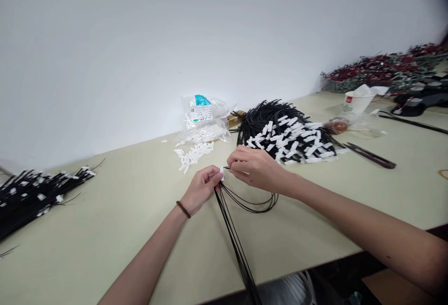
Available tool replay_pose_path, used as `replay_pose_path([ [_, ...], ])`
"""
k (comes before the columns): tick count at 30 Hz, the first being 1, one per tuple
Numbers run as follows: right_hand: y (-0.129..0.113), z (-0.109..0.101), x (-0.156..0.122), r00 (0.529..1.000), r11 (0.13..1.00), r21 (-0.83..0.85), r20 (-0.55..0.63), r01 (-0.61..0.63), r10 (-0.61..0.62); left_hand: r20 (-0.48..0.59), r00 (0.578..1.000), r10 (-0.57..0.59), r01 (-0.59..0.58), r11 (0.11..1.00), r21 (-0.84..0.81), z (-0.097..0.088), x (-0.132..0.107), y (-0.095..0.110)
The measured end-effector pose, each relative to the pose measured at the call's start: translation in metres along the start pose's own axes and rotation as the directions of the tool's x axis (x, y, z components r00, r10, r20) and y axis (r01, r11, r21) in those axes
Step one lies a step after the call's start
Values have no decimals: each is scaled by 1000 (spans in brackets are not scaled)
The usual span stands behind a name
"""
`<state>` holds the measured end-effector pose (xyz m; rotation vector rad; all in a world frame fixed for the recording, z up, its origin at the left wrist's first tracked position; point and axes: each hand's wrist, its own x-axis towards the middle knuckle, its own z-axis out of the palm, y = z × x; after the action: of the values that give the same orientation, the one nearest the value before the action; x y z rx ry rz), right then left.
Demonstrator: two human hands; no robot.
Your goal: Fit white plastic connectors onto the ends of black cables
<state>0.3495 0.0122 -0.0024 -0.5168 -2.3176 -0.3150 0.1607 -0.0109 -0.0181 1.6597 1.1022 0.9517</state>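
My left hand [203, 187] pinches a small white plastic connector [221, 171] and also grips a bundle of thin black wires [235, 237] that runs down off the table's front edge. My right hand [252, 166] is closed in a pinch on the tip of one black wire, held right against the connector. A loop of the same wires [261, 204] curls under my right wrist. Just behind my hands lie loose white connectors [192, 154] and a big heap of black wires with white connectors fitted [285, 134].
A clear bag of white connectors [205, 120] sits by the wall. Another pile of finished black wires [31, 195] lies at the far left. To the right are a paper cup [357, 101], dark scissors-like tools [371, 155], and red and dark bundles [385, 69].
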Motion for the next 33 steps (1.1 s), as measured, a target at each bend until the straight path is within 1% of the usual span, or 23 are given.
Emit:
replay_pose_path([
  [11, 1, 0, -1, 1000, 1000, 24, 23, -13, 13, -3, 1000, -4, 4, 1000, 22, 1, 0, 0],
  [18, 0, -1, 0, 999, 1000, -4, 32, 2, -1, 28, 1000, 10, -11, 999, 39, -1, 1, -2],
  [22, -2, 2, -2, 1000, 999, -51, 26, 9, -8, 52, 999, 10, -14, 996, 83, -2, 0, -3],
  [25, -3, 4, -3, 1000, 998, -68, 24, 8, -7, 57, 998, 12, -17, 996, 87, -2, 0, -2],
  [28, -4, 5, -4, 999, 1000, -2, 48, 1, -1, 66, 998, 15, -20, 997, 79, -2, 0, -1],
  [30, -5, 6, -5, 996, 995, 97, 84, -22, 14, 81, 997, 10, -16, 997, 78, -2, -1, 0],
  [33, -6, 9, -5, 990, 965, 250, 130, -81, 49, 93, 996, -5, -1, 998, 63, -2, -1, 0],
])
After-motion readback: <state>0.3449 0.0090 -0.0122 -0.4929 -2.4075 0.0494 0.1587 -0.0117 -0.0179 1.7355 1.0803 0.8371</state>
